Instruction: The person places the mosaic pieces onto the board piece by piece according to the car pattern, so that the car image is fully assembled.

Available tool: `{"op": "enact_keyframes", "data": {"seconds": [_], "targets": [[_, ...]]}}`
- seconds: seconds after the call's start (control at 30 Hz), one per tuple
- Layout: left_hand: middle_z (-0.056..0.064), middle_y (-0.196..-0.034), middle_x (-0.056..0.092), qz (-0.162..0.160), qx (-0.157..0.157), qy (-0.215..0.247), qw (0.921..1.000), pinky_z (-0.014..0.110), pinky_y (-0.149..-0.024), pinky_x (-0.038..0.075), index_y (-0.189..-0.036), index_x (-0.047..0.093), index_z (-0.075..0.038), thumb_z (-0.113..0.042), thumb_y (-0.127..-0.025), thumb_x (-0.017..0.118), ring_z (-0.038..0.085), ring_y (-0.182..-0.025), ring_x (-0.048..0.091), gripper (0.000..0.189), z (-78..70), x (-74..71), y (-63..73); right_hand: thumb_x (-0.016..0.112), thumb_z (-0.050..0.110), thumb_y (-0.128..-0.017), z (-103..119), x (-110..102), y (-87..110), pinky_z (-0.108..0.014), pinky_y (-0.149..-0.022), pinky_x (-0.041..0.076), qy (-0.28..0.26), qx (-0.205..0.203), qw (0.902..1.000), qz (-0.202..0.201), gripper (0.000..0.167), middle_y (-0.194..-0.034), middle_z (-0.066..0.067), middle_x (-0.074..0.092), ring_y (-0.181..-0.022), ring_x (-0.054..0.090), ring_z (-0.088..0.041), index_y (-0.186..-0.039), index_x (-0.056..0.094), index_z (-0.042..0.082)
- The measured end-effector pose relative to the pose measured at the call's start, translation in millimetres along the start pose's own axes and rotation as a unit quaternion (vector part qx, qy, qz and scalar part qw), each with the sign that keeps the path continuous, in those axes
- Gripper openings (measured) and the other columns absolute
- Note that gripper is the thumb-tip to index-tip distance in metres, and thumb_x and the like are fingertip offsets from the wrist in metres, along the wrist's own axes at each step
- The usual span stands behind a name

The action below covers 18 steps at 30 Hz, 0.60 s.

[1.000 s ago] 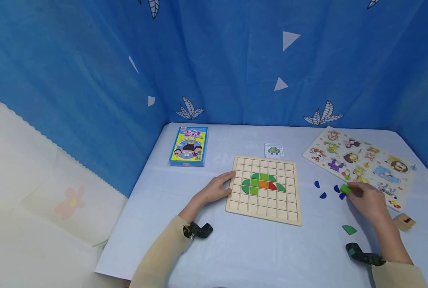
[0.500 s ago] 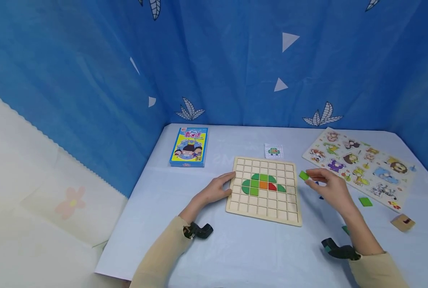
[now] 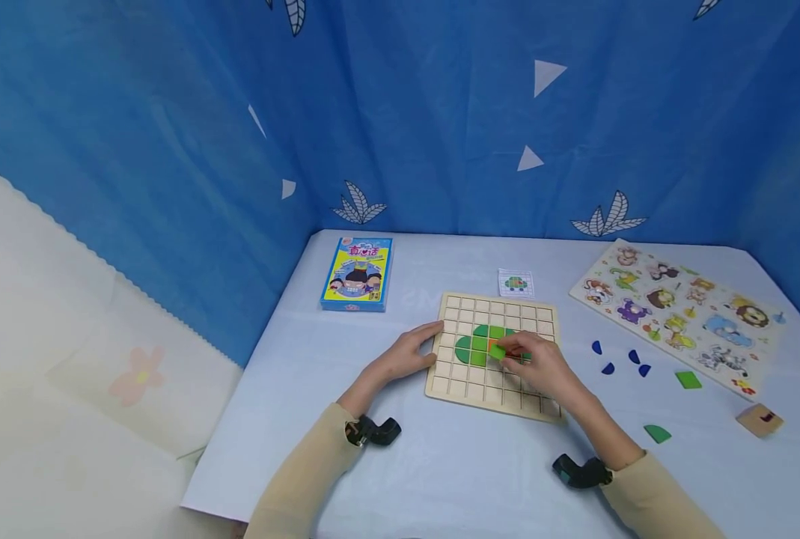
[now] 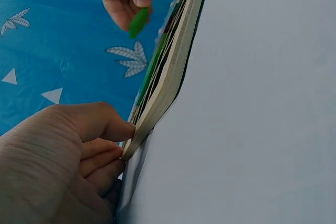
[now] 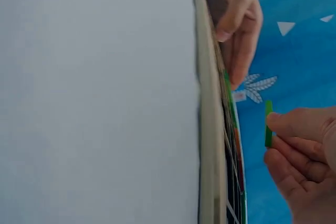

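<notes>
A square wooden grid board [image 3: 460,389] lies on the table with green, orange and red tiles set in its middle cells. My left hand [image 3: 408,352] rests against the board's left edge, fingers fairly straight; the left wrist view shows the thumb [image 4: 113,124] and fingertips touching that edge. Above the board's middle, my right hand [image 3: 539,365] pinches a light green square tile [image 3: 497,351] between thumb and fingers. In the right wrist view this tile [image 5: 269,124] is seen edge-on, apart from the board. Part of the pattern is hidden under the right hand.
Right of the board lie several blue half-round pieces [image 3: 608,368], a green square tile [image 3: 688,380] and a green quarter-round piece [image 3: 657,433]. An animal puzzle board [image 3: 682,314], wooden block [image 3: 759,421], pattern card [image 3: 515,284] and blue-yellow box [image 3: 357,275] stand around.
My right hand has carried the green square tile leftward from among the loose pieces to above the board. The left hand stays at the board's edge.
</notes>
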State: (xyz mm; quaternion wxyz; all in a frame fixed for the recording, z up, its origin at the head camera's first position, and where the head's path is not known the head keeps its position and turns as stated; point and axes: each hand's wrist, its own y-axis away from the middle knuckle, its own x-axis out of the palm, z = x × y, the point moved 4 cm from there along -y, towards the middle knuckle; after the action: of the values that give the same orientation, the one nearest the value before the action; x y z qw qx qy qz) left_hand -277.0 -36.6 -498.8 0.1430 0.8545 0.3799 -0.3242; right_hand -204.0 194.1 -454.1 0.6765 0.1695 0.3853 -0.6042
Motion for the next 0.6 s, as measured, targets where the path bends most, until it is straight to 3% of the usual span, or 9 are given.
{"op": "enact_keyframes", "data": {"seconds": [0.33, 0.6], "targets": [[0.007, -0.151, 0.030, 0.004, -0.007, 0.000, 1.0000, 0.028, -0.112, 0.021, -0.147, 0.031, -0.003, -0.008, -0.088, 0.058, 0.019, -0.139, 0.024, 0.064, -0.5, -0.3, -0.5, 0.073, 0.001, -0.078, -6.2, 13.1, 2.5, -0.036, -0.072, 0.054, 0.046, -0.034, 0.9983, 0.008, 0.027, -0.100, -0.007, 0.065, -0.086, 0.061, -0.020, -0.104, 0.068, 0.001], [0.007, -0.151, 0.030, 0.001, -0.006, 0.000, 1.0000, 0.028, -0.112, 0.021, -0.146, 0.032, -0.003, -0.007, -0.088, 0.058, 0.020, -0.139, 0.024, 0.064, 0.4, -0.3, -1.2, 0.074, 0.001, -0.077, -5.8, 16.2, 2.2, -0.039, -0.077, 0.053, 0.071, -0.041, 0.9964, 0.022, 0.028, -0.104, -0.010, 0.065, -0.094, 0.061, -0.025, -0.105, 0.068, 0.002]]}}
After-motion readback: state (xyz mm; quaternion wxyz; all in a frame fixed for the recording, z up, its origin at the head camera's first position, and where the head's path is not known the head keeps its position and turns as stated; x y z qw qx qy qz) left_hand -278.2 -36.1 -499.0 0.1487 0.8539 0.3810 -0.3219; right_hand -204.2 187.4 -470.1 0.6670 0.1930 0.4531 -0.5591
